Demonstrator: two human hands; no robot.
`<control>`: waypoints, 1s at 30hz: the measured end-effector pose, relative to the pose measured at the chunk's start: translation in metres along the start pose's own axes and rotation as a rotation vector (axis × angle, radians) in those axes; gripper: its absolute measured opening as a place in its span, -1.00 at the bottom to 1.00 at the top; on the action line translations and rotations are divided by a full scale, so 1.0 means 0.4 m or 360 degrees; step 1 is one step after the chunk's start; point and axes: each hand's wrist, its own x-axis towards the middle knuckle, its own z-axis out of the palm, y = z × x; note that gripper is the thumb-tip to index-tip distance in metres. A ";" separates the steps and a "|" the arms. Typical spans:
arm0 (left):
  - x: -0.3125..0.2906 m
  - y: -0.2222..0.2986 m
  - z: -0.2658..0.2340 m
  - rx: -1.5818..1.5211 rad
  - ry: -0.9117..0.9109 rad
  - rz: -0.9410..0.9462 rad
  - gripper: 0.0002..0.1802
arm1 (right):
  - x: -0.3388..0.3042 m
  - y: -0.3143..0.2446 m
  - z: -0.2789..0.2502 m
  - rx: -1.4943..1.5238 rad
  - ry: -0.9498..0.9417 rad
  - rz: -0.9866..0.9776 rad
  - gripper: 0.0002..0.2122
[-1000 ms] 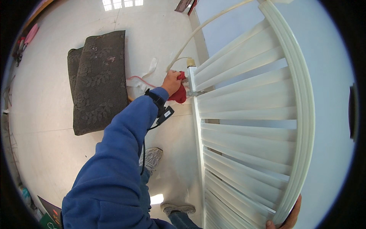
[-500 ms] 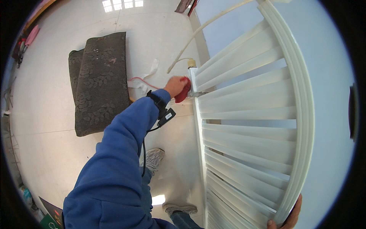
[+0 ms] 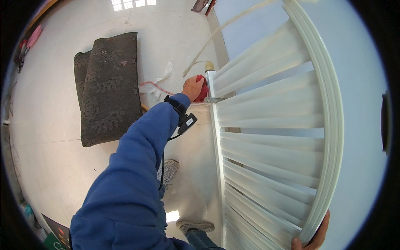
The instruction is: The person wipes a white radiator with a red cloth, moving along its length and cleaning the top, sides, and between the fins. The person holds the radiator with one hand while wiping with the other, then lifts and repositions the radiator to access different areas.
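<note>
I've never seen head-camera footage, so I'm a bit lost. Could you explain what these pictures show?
There is no machine: these are a person's own bare hands. A wide fisheye camera worn on the head looks down at them, so straight edges look bent. The left hand holds a red cloth beside one end of a white radiator. The right hand grips the radiator's edge, lower right. On the pale floor lies a dark folded mat, with something thin and white beside it.

A blue sleeve (image 3: 125, 179), black wrist strap (image 3: 176, 107) with cabled box (image 3: 187, 123), jeans (image 3: 200, 240) and pale streaked shoes (image 3: 170, 171) show.
</note>
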 end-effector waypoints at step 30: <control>0.008 -0.005 -0.049 -0.0511 -0.0284 -0.0248 -0.78 | 0.000 0.017 0.000 0.0051 0.0019 -0.0087 -0.15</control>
